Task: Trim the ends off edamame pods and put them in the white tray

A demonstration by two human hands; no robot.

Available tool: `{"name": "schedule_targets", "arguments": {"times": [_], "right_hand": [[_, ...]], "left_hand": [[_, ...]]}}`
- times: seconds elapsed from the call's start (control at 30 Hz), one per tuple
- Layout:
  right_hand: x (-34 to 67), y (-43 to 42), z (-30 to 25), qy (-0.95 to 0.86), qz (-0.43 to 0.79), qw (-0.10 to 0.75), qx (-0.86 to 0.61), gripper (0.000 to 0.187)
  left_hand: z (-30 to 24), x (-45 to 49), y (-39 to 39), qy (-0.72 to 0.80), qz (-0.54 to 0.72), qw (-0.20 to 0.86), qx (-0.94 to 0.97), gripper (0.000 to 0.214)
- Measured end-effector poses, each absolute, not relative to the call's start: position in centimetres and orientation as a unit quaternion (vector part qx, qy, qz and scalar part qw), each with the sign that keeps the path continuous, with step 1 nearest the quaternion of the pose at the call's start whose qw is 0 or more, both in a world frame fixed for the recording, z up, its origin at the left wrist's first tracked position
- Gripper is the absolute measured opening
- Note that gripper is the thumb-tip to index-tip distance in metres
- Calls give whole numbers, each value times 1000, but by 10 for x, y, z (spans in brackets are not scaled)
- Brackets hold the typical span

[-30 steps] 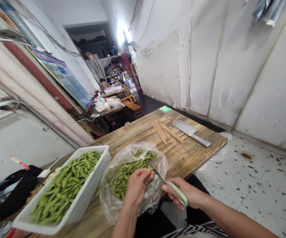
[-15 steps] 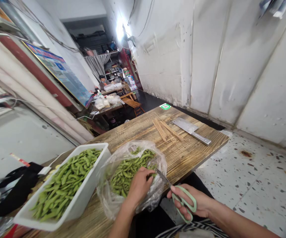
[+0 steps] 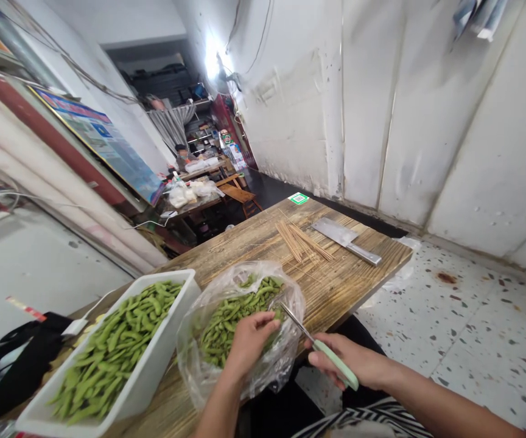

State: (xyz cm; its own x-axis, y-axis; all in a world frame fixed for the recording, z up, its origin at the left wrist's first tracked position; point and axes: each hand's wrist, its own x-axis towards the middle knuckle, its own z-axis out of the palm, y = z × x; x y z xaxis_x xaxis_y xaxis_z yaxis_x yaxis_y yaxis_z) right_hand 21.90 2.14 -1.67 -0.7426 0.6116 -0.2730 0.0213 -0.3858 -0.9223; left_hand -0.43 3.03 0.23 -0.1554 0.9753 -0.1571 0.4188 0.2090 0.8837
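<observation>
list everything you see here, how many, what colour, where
wooden table: 1, brown, foreground
tub: 1, white, table's left
plastic bag: 1, clear, right of the tub
pods: too many to count, green, in tub and bag
scissors: 1 pair, pale green handle, blades over the bag's right side
cleaver: 1, silver-grey, table's right
thin sticks: many, tan, left of the cleaver
code card: 1, green and white, table's far edge
poster: 1, mostly blue, upper left
curtain: 1, grey, far back
lamp: 1, glowing white, upper middle
person: 1, colours unclear, far back
left hand: 1, bare, over the bagged pods
right hand: 1, bare, holding the scissors
</observation>
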Motion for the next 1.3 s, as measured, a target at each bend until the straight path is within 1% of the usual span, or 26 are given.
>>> {"name": "schedule_targets", "arguments": {"times": [0.1,0.3,0.53,0.8,0.97,1.13,1.3], "right_hand": [[219,23,-13,-560,750,194,-293,52],[221,29,-3,-630,686,175,-320,52],[223,32,-3,-678,642,162,-320,50],[224,31,-3,-655,674,155,-304,49],[223,29,-7,-621,701,166,-308,48],[219,27,-15,-556,745,190,-314,41],[213,24,-22,-543,760,195,-301,41]], "left_hand": [[4,-2,26,674,377,405,489,31],[10,-2,23,662,370,427,491,33],[7,-4,24,669,356,405,512,33],[12,0,22,661,367,429,494,30],[12,4,20,654,384,458,464,29],[10,7,21,632,459,487,391,36],[6,14,23,573,527,539,321,38]]}}
